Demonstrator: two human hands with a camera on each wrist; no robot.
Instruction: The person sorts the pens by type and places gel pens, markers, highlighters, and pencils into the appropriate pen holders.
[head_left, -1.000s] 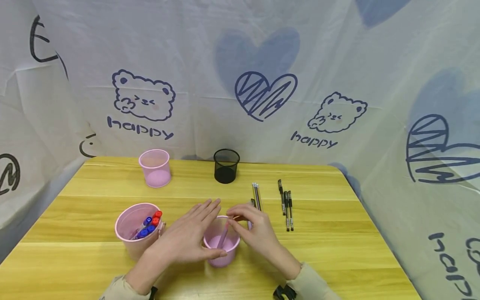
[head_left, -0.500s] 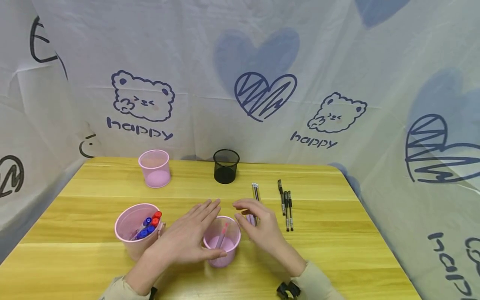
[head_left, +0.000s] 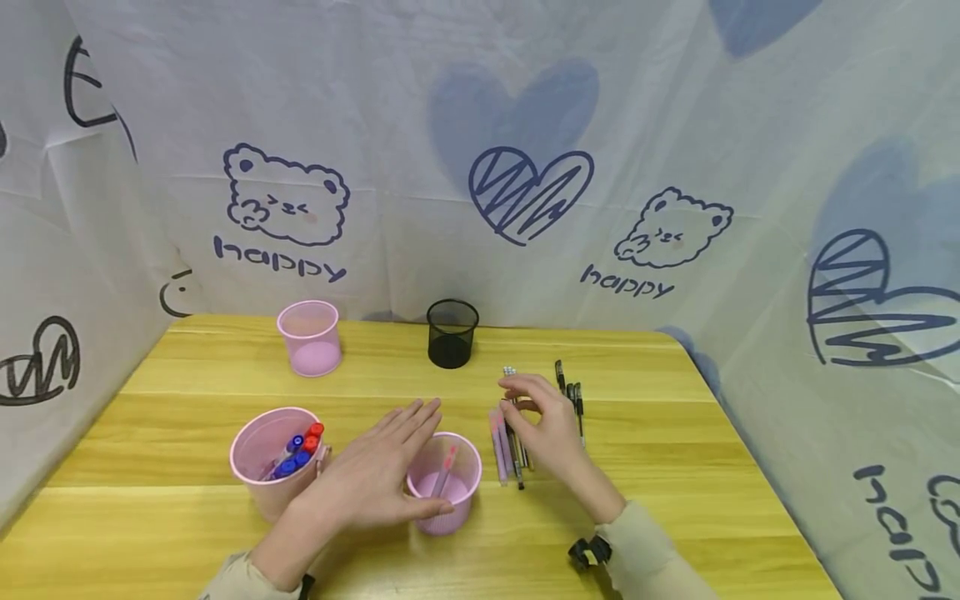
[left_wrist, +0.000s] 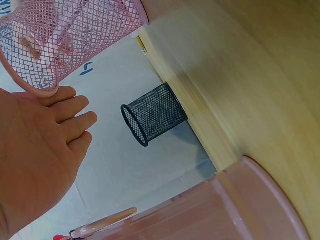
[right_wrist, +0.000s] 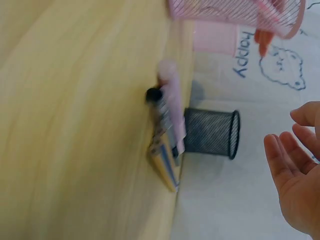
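Observation:
My left hand (head_left: 371,471) lies beside the small pink mesh cup (head_left: 444,525), fingers straight. In the left wrist view its fingertips touch the rim of that pink mesh cup (left_wrist: 100,30). One pink pen (head_left: 446,468) leans inside the cup. To the right, my right hand (head_left: 553,429) hovers over a row of pens and holds nothing; its fingers are loosely bent, thumb and fingertips apart. Under and beside it lie pink pens (head_left: 498,450), a black pen (head_left: 518,477) and pencils (head_left: 509,371), partly covered by the hand.
A larger pink bucket (head_left: 277,497) with blue and red pens (head_left: 294,458) stands left. At the back are a pink cup (head_left: 311,350) and a black mesh cup (head_left: 451,346). Black gel pens (head_left: 578,404) lie on the right, partly behind the hand. A printed curtain surrounds the table.
My right hand has let go of the pink pen inside the small cup and moved right, over the pens on the table. The left hand has stayed in place.

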